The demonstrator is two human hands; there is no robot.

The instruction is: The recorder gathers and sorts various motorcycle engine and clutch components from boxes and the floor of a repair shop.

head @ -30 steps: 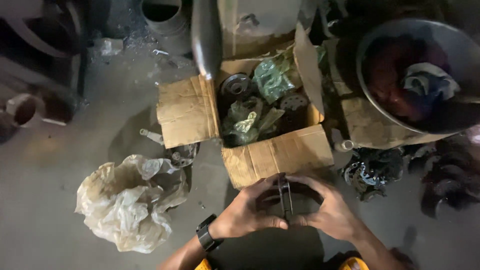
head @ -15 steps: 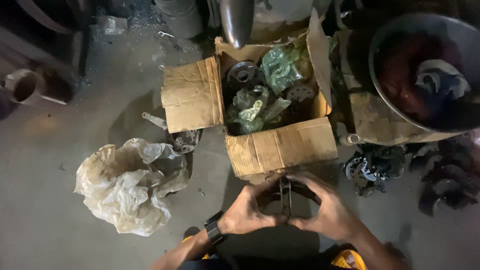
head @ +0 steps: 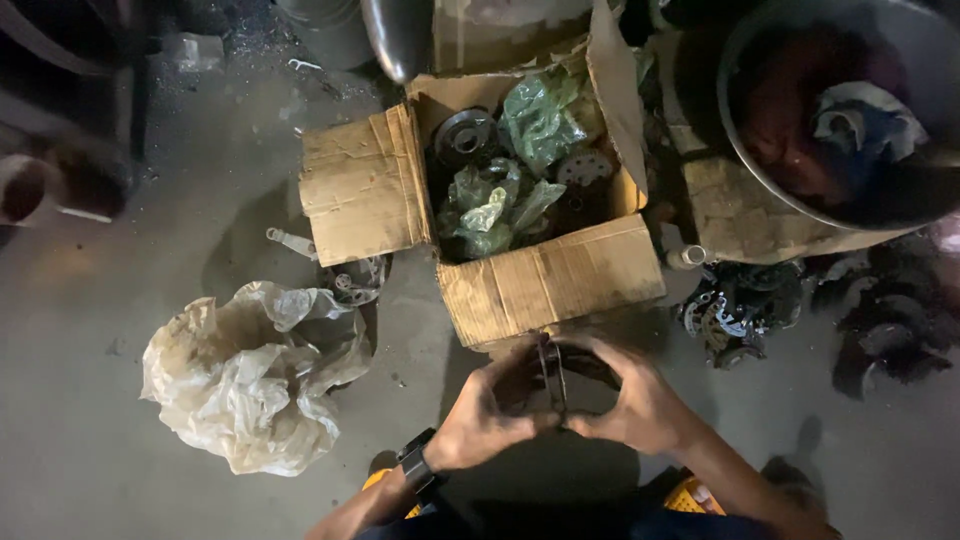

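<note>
Both hands meet low in the middle of the floor, just at the six o'clock side of an open cardboard box (head: 545, 285). The left hand (head: 490, 410) and the right hand (head: 630, 405) close on a dark, thin round metal part (head: 553, 378) from either side, the left at its nine o'clock, the right at its three o'clock. It stands on edge between them, so only its narrow rim shows. Fingers of both hands curl round it and the thumbs press in near the bottom; the grip is tight on the part, with no gap that I can see. A black wristwatch (head: 415, 465) sits on the left wrist.

The box has its flaps spread, one lying flat at nine o'clock, one standing up at three. Inside it lie crumpled green plastic wrappings (head: 500, 205) and several dark round metal discs (head: 465, 135).

At nine o'clock from the hands, well apart, a crumpled pale plastic bag (head: 250, 375) lies on the concrete floor (head: 90, 300). At two o'clock from the hands a heap of dark metal parts (head: 735, 315) lies beside the box. Farther out toward two o'clock stands a big round metal basin (head: 750, 150) holding rags (head: 860, 115).
</note>
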